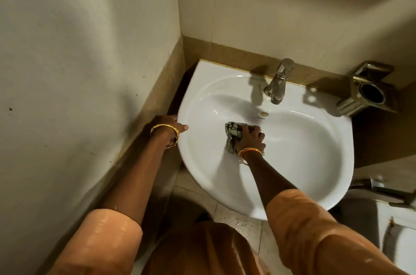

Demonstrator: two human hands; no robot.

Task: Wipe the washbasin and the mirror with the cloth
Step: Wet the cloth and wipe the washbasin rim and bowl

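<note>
White porcelain fills the middle of the view: the washbasin (292, 162) is fixed into a corner, its back edge against the brown tile band and its left edge close to the side wall. The wiping is under way inside the bowl, and I judge the task to be in its first half, since the mirror is nowhere in view and must wait until the basin is finished. How much of the bowl has already been covered is hard to say; the glaze shines evenly and shows no clear wet track.

The right hand (252, 138) reaches down into the bowl from the front rim, forearm extended, palm down, fingers closed on the patterned grey cloth (234, 137) and pressing it against the bowl floor, just below the overflow hole (263, 114) and well short of the tap (278, 84) at the back edge. The left hand (177, 127) rests on the basin's left rim, thumb over the top edge and fingers curled around it, bracing the body; it holds nothing but the rim.
</note>
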